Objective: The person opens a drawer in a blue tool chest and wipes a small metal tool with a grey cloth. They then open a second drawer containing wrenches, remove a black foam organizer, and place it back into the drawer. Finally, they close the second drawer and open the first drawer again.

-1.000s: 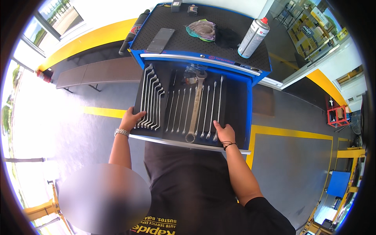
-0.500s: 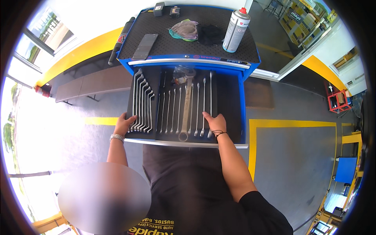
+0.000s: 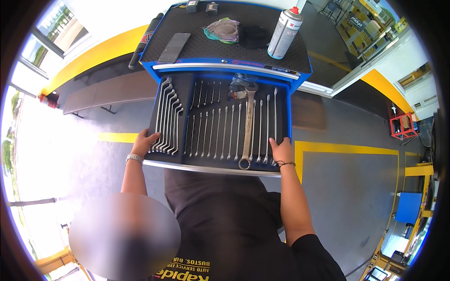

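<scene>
A tool drawer [image 3: 211,169] is pulled out of the blue cabinet. My left hand [image 3: 143,143] is closed around its left side, thumb inside by the lower ends of offset ring spanners [image 3: 165,117] in a dark tray. Beside them, a wider black wrench tray [image 3: 187,100] holds a row of combination wrenches [image 3: 219,133], with shorter ones above. Across that row lies a large worn combination wrench [image 3: 248,126], its open end next to a clear plastic bag [image 3: 237,89]. My right hand [image 3: 282,152] grips the tray's right end, thumb over the wrenches, other fingers partly hidden.
On the cabinet top [image 3: 197,28] are a phone [image 3: 175,47], cloth masks [image 3: 221,31], a black cloth [image 3: 253,36], small boxes and a spray can [image 3: 285,35]. A bench [image 3: 108,93] stands at left. Yellow lines [image 3: 347,149] mark the floor.
The wider wrench tray has slid right with my right hand, carrying the large wrench and plastic bag. More wrenches show at its left. My left hand stays at the drawer's left side.
</scene>
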`<state>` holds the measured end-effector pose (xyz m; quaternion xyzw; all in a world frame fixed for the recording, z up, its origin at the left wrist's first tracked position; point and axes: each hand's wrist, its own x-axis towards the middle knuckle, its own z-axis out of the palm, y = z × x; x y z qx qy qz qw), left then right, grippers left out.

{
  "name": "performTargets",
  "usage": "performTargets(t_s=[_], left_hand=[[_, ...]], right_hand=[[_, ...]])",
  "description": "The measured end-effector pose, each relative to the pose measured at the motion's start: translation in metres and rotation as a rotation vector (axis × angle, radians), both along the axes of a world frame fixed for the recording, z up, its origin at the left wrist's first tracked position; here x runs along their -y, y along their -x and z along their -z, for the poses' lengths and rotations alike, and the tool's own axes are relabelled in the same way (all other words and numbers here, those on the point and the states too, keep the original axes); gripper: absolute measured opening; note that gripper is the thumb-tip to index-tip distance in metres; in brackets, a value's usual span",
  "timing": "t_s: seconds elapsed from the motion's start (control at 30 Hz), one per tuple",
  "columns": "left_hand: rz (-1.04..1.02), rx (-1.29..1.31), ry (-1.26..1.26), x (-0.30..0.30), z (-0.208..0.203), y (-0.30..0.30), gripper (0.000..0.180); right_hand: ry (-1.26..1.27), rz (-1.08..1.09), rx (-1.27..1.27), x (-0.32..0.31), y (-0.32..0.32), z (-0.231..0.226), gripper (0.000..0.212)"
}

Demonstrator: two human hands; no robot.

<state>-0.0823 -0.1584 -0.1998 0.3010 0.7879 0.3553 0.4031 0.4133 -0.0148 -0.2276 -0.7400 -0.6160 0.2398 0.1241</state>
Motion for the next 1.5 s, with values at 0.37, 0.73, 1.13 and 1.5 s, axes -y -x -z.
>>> performTargets(t_s=[0.37,0.73,1.13,1.5], left_hand=[[0.010,0.265,0.048,-0.011,-0.012,-0.006,0.055],[-0.048,0.685,-0.081,-0.008,0.029,-0.024,0.052],[-0.024,0.655,-0.142,-0.028,0.023,-0.036,0.062],[0.148,0.495,-0.055,-0.052,0.008,-0.060,0.059]], right_hand=[[-0.370,-0.327,0.149,0.089,0.011,0.009,0.058],[-0.012,-0.104,-0.482,0.003,-0.068,0.027,0.069],[0.000,-0.085,-0.618,0.014,-0.059,0.022,0.080],[-0.071,-0.136,-0.512,0.010,-0.062,0.022,0.068]])
